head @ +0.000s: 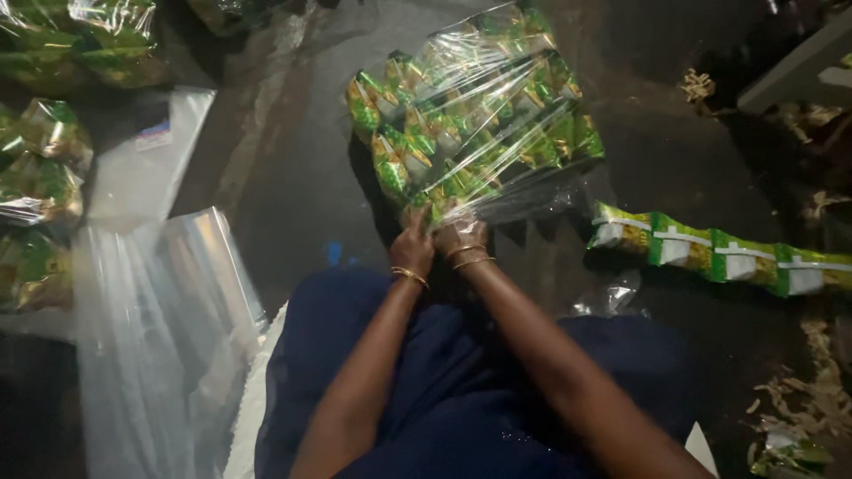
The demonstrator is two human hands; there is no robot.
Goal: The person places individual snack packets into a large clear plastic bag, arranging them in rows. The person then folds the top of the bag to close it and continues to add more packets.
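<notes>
A clear plastic bag (484,106) stuffed with several small green and yellow snack packets lies on the dark floor ahead of me. My left hand (414,244) and my right hand (459,234) meet at its near open end, both pinching the gathered clear plastic. Thin gold bangles circle both wrists. My lap in dark blue cloth (444,390) fills the bottom of the view.
A joined strip of green and white packets (723,255) lies on the floor at the right. Flat empty clear bags (155,302) are stacked at the left. More filled bags of packets (40,168) sit along the left edge and top left. Scraps litter the floor at bottom right.
</notes>
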